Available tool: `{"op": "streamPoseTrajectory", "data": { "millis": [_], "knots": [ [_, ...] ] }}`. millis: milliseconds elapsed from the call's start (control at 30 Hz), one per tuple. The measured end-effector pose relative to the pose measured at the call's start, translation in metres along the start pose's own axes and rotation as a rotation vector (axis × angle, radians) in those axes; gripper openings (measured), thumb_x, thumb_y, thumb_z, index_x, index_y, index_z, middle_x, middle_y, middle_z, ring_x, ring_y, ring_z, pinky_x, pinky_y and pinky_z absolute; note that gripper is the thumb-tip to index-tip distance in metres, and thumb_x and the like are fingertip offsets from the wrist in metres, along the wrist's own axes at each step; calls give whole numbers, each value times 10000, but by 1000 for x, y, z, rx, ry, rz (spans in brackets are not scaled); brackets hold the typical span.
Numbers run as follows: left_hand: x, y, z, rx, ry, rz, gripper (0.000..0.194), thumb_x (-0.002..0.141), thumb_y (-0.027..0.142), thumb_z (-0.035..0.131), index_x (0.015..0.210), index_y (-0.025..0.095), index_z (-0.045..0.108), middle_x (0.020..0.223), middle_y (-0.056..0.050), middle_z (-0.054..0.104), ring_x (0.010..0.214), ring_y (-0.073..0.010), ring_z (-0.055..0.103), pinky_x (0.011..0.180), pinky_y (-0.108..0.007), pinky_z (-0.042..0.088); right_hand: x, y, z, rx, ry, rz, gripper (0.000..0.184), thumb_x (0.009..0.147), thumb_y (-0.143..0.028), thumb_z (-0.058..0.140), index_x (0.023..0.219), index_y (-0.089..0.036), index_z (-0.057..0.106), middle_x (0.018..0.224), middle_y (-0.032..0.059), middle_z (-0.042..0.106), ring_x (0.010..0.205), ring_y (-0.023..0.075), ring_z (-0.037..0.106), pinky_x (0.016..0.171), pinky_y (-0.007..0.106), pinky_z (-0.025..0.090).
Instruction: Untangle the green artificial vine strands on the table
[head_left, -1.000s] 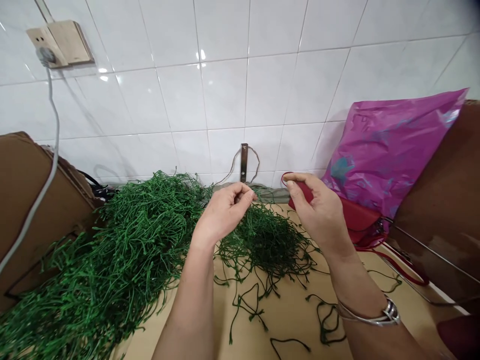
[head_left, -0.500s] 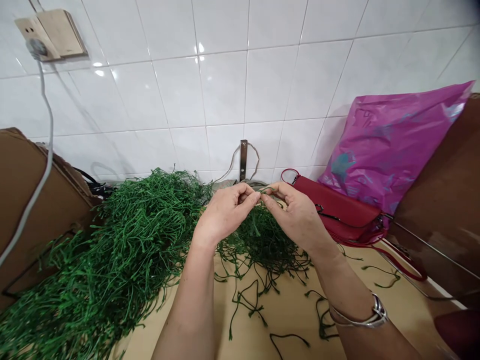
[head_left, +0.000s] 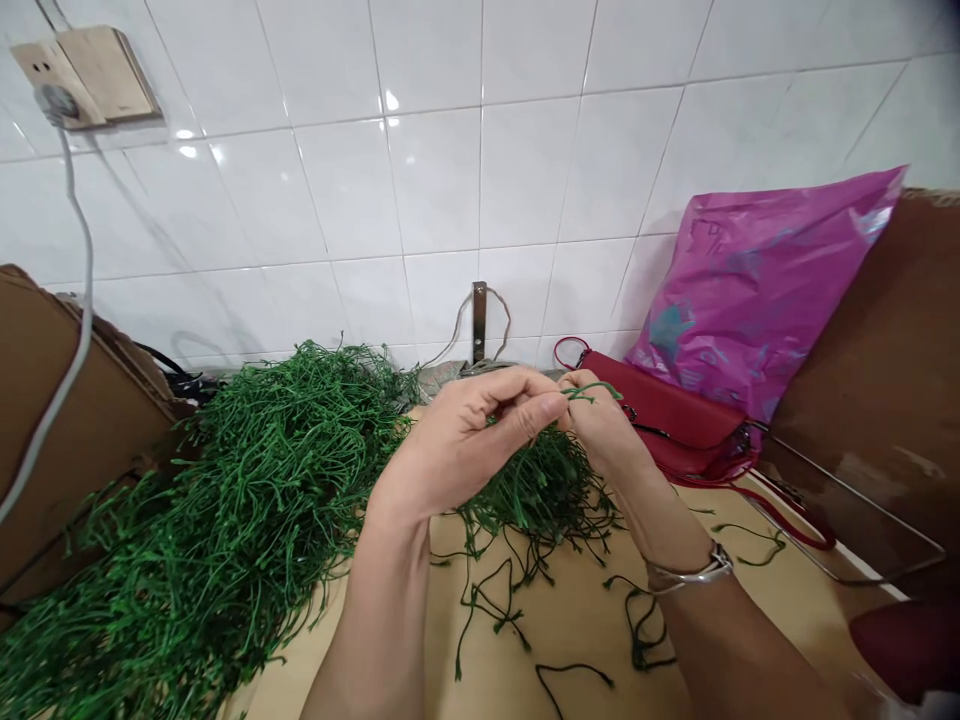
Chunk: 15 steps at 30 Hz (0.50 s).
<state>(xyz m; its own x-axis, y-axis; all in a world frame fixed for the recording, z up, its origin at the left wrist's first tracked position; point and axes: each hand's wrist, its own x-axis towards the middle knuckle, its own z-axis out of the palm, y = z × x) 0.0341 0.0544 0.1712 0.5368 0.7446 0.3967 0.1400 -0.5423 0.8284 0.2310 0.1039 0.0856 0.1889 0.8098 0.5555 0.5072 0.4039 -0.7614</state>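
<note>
Over the table, my left hand (head_left: pixel 480 430) pinches a thin green cord (head_left: pixel 598 388) between thumb and forefinger. My right hand (head_left: pixel 592 415) is closed against it, its fingers partly hidden behind the left hand; the cord lies across the back of this hand. Beneath both hands is a small heap of dark green knotted cords (head_left: pixel 544 490). To the left spreads a much larger pile of brighter green cords (head_left: pixel 247 500). A few loose cords (head_left: pixel 495 605) lie on the tabletop nearer to me.
A red handbag (head_left: pixel 675 415) and a purple plastic bag (head_left: pixel 757 290) stand at the right, beside a brown box (head_left: pixel 885 390). At the left is a cardboard box (head_left: pixel 67 430), with a grey cable (head_left: pixel 79 330) hanging from a wall socket (head_left: pixel 82 75). White tiles (head_left: pixel 442 180) line the back.
My hands began apart, then came together at the fingertips with a green cord between them. The left hand has now moved right, overlapping the right hand, which has turned.
</note>
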Motion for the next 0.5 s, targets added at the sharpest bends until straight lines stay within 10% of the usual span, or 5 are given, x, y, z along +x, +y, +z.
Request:
{"op": "streamPoseTrajectory", "data": {
  "millis": [233, 500],
  "knots": [
    [14, -33, -5, -233, 253, -55, 189, 920, 358, 639, 949, 201, 739, 860, -34, 645, 744, -136, 491, 712, -283, 410, 8, -9, -13, 23, 125, -30, 297, 878, -317, 588, 1157, -217, 610, 1266, 143, 689, 1197, 267, 633, 1094, 502, 451],
    [21, -42, -3, -422, 373, -61, 81, 788, 248, 778, 842, 198, 745, 856, -27, 716, 787, -130, 599, 794, -295, 482, -16, -78, -26, 29, 54, -140, 272, 999, -420, 504, 1053, -248, 709, 1088, 72, 772, 1067, 230, 704, 964, 409, 545]
  ]
}}
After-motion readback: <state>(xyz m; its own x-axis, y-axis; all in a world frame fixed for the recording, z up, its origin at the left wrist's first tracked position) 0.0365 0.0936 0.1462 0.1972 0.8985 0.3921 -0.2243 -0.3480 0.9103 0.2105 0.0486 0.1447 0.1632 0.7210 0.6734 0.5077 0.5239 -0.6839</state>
